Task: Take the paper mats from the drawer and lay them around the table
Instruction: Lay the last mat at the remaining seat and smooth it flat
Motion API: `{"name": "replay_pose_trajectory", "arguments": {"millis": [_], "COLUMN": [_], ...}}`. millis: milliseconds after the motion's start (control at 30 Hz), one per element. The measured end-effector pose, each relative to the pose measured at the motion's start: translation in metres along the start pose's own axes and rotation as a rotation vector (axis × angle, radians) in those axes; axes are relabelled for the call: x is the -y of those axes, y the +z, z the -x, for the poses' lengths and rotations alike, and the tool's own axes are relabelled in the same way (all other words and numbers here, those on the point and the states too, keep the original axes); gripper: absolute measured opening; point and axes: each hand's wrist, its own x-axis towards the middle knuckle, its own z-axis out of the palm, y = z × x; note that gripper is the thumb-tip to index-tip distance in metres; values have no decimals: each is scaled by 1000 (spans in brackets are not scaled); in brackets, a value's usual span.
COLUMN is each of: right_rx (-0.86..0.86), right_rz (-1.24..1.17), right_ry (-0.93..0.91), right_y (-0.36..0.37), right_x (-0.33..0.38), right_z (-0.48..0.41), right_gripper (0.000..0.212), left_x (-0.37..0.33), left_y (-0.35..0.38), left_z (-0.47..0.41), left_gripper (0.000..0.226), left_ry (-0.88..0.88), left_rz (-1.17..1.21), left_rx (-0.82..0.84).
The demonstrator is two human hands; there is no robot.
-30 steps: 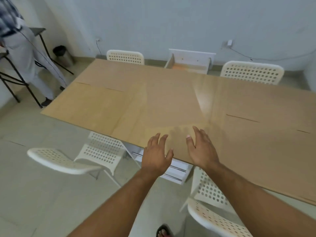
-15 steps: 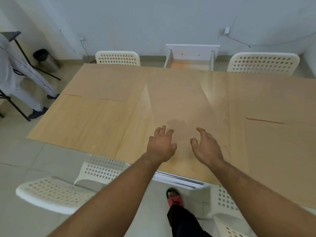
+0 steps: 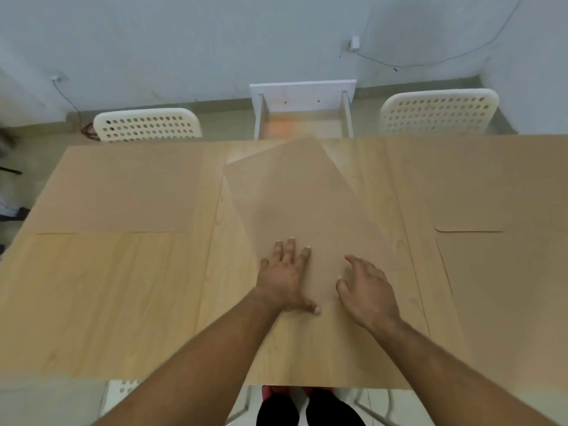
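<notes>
Hands on wooden table (white-walled room)

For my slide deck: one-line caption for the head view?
Both hands flat on a skewed paper mat at mid-table.
</notes>
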Motion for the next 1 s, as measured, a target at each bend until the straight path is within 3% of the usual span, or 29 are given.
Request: {"name": "replay_pose_trajectory", "arguments": {"millis": [200, 433, 533, 633, 700, 833, 900, 1000], "right_rx": [-58, -237, -378, -458, -401, -76, -5, -41], "right_rz": [-102, -173, -371, -791, -1125, -1710, -1724, -1649], "right_ry": [75, 125, 217, 497, 651, 591, 606, 677], "right_y": [8, 7, 7, 4, 5, 6, 6, 12], "right_x": [9, 15, 24, 31, 35, 40, 43, 47], "right_z": [2, 16, 20, 14, 9, -1, -4, -6], "right_gripper": [57, 56, 66, 78, 77, 35, 26, 15], "left_x": [2, 14, 16, 15, 14, 6, 2, 5], "left_y": [2, -3, -8, -9, -8, -3, -1, 2], "left_z": [1, -2, -4, -3, -1, 8, 15, 23], "left_gripper": [133, 91, 79, 70, 65, 62, 70, 86], "left_ry": [41, 91, 94, 93, 85, 176, 259, 308], "left_rz": [-13, 11, 27, 41, 83, 113, 119, 227], "left_rx": [-60, -222, -280, -321, -373, -454, -418, -344]}}
